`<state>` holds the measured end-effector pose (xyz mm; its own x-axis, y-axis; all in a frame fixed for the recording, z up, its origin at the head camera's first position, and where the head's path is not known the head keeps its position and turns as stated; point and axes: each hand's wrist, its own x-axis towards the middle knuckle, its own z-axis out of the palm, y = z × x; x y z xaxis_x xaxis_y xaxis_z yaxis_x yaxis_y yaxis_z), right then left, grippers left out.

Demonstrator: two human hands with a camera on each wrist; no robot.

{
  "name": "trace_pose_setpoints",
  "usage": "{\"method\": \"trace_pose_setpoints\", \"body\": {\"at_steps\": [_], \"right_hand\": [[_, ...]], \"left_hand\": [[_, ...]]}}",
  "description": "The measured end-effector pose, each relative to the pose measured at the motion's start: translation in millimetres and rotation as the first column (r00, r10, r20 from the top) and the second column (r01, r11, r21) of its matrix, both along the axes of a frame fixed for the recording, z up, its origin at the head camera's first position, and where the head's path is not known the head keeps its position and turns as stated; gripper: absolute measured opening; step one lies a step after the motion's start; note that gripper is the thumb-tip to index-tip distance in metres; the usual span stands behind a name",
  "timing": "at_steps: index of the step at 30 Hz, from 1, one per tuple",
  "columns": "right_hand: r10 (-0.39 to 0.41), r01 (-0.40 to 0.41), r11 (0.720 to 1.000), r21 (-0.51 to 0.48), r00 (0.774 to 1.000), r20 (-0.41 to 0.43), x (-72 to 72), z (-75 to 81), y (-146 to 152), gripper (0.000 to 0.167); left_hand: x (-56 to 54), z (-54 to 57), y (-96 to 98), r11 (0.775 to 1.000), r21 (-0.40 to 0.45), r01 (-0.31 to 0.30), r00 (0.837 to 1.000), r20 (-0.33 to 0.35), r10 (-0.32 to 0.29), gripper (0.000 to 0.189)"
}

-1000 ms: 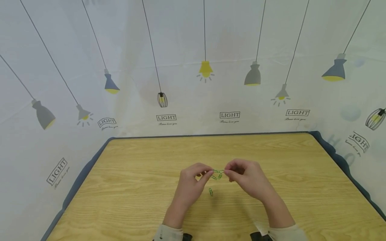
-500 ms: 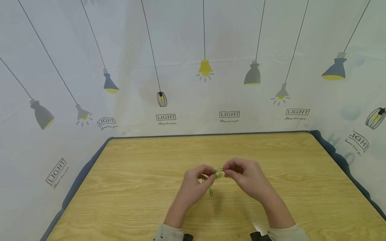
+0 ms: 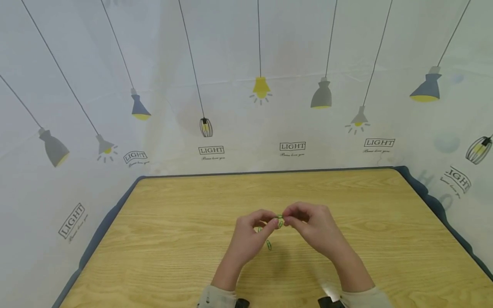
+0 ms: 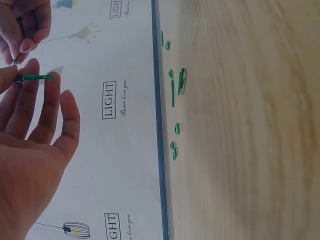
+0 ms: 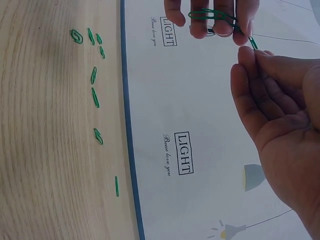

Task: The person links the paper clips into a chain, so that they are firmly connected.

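In the middle of the head view, my left hand point(image 3: 246, 237) and right hand point(image 3: 321, 229) meet fingertip to fingertip above the table. Each pinches green wire between thumb and fingers. A green paper clip point(image 3: 280, 216) bridges the small gap between them; whether it is linked to another cannot be made out. In the right wrist view, green paper clips point(image 5: 212, 14) stick out from the left fingers, seemingly overlapping. The end of a paper clip point(image 5: 254, 43) shows at the right thumb and index finger. The left wrist view shows a paper clip point(image 4: 37, 77) lying across the left fingers.
Several loose green paper clips point(image 5: 95, 97) lie scattered on the wooden table point(image 3: 173, 239) beneath the hands. One paper clip point(image 3: 268, 245) is nearest the person. A white curtain point(image 3: 239, 128) printed with lamps rises behind the table's dark blue edge.
My left hand has shifted slightly right, and the fingertips of both hands have come closer together. Less of the green wire between them shows now. The right hand has barely moved.
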<state>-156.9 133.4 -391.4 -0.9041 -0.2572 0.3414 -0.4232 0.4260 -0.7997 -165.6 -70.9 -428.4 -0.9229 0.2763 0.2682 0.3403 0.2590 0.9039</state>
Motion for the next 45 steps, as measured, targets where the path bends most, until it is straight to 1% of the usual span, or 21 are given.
{"method": "trace_pose_setpoints", "body": {"at_steps": [5,10,17,20,24,27,31,33,37,41,45], "right_hand": [[0.004,-0.004,1.000,-0.010,1.000,0.009,-0.3,-1.0,0.5,0.006],[0.013,-0.013,1.000,-0.006,1.000,0.027,-0.9,-1.8,1.4,0.005],[0.025,-0.026,0.999,0.034,0.999,0.024,-2.4,-3.1,3.2,0.006],[0.035,-0.037,0.998,0.058,0.999,0.036,-3.7,-2.7,4.7,0.006],[0.062,-0.069,0.992,0.103,0.996,0.066,-7.6,0.8,8.6,0.006],[0.075,-0.091,0.986,0.139,0.991,0.113,-12.3,5.4,13.8,0.006],[0.066,-0.098,0.980,0.172,0.981,0.181,-20.4,12.3,22.1,0.007],[0.060,-0.098,0.975,0.198,0.980,0.188,-24.9,15.3,25.1,0.007],[0.056,-0.102,0.956,0.276,0.984,0.168,-35.2,18.0,28.6,0.007],[0.047,-0.106,0.932,0.346,0.983,0.176,-47.3,14.5,30.6,0.008],[0.039,-0.119,0.913,0.389,0.978,0.207,-60.1,5.0,33.1,0.007]], "left_hand": [[0.5,1.0,1.4,1.000,0.021,-0.014,0.999,-0.039,0.015,0.018],[0.4,0.8,2.5,0.999,0.024,-0.022,0.998,-0.052,0.024,0.021],[0.6,0.9,2.9,0.999,0.024,-0.024,0.998,-0.063,0.026,0.015],[0.6,0.6,3.0,0.999,0.025,-0.031,0.997,-0.075,0.033,0.013],[0.6,-0.1,3.4,0.998,0.027,-0.056,0.994,-0.094,0.058,0.012],[1.0,-1.1,3.6,0.997,0.026,-0.079,0.993,-0.089,0.081,0.013],[1.4,-2.4,3.6,0.995,0.025,-0.095,0.993,-0.069,0.097,0.014],[1.1,-2.8,3.6,0.995,0.027,-0.096,0.994,-0.059,0.097,0.013],[0.6,-3.6,3.9,0.995,0.029,-0.092,0.994,-0.053,0.094,0.013],[0.9,-5.2,3.8,0.995,0.030,-0.092,0.994,-0.054,0.093,0.015],[1.4,-6.9,3.9,0.994,0.036,-0.102,0.994,-0.046,0.104,0.018]]}}
